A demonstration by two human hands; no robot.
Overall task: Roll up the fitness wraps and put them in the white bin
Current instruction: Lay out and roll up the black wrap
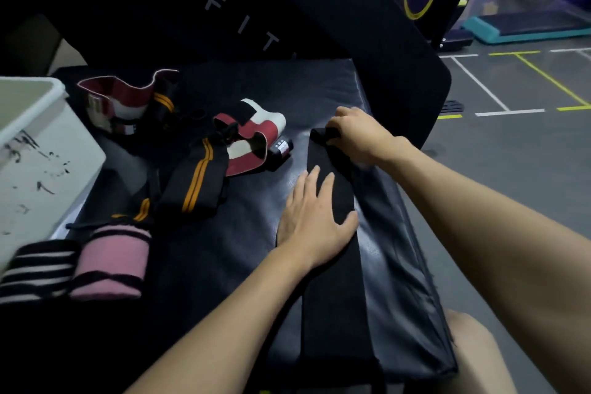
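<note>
A long black fitness wrap (335,297) lies stretched out along the right side of a black padded mat (256,201). My left hand (315,221) rests flat on the wrap's middle, fingers straight. My right hand (358,134) pinches the wrap's far end, where the fabric is folded over. The white bin (41,150) stands at the left edge of the mat. Other wraps lie loose between the bin and my hands: a black one with orange stripes (195,182), a red and white one (252,141), another red and white one (121,102).
A pink wrap (110,262) and a black and white striped wrap (35,269) lie rolled at the near left. A black panel with white letters (243,25) rises behind the mat. Gym floor with painted lines (511,125) and machines lie to the right.
</note>
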